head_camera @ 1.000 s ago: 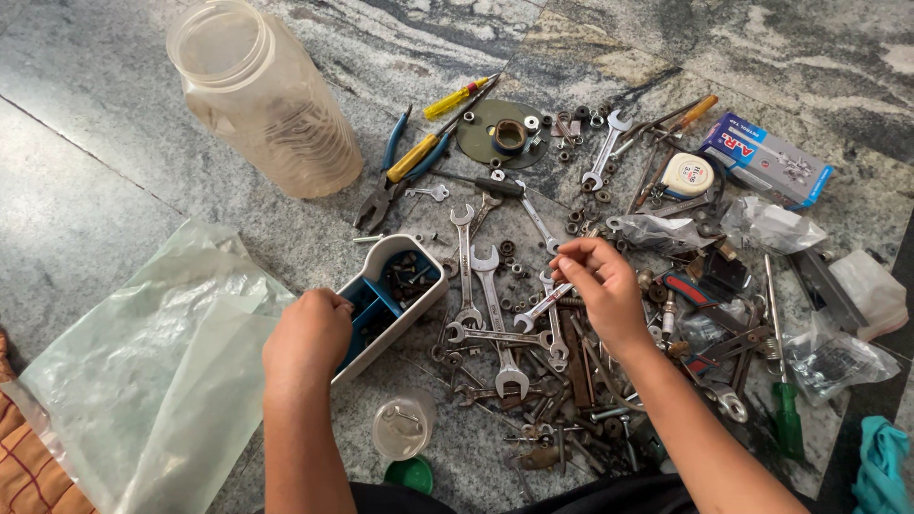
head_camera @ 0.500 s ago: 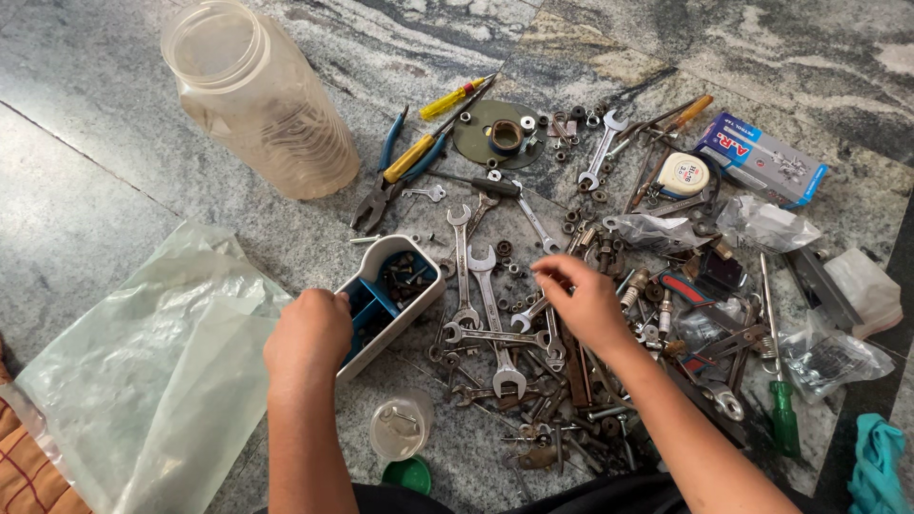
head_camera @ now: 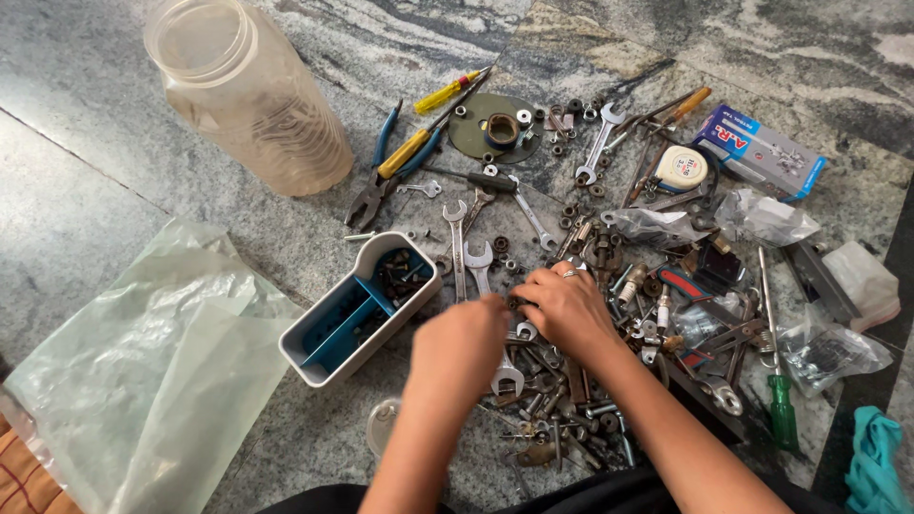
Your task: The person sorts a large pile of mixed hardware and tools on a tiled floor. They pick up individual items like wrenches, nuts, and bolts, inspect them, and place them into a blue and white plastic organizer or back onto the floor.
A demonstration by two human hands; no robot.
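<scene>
My left hand [head_camera: 460, 350] lies over the pile of open-end spanners [head_camera: 479, 259] in the middle of the stone floor, fingers curled down; what it holds is hidden. My right hand [head_camera: 564, 306] sits right beside it, fingers bent down among the spanners, nuts and bolts [head_camera: 562, 419]. The two hands almost touch. To the left stands a white organiser box with blue dividers [head_camera: 354, 310], holding small dark screws at its far end. Neither hand touches the box.
A large clear plastic jar [head_camera: 246, 92] lies at the back left. Blue-and-yellow pliers [head_camera: 388, 164], a yellow screwdriver [head_camera: 447, 92], a tape measure [head_camera: 682, 168], a blue-and-white box [head_camera: 760, 152], plastic bags [head_camera: 162, 362] and a green screwdriver [head_camera: 781, 405] surround the pile.
My left hand has left the organiser box and moved right onto the spanner pile. My right hand has dropped from raised to down among the spanners, next to the left.
</scene>
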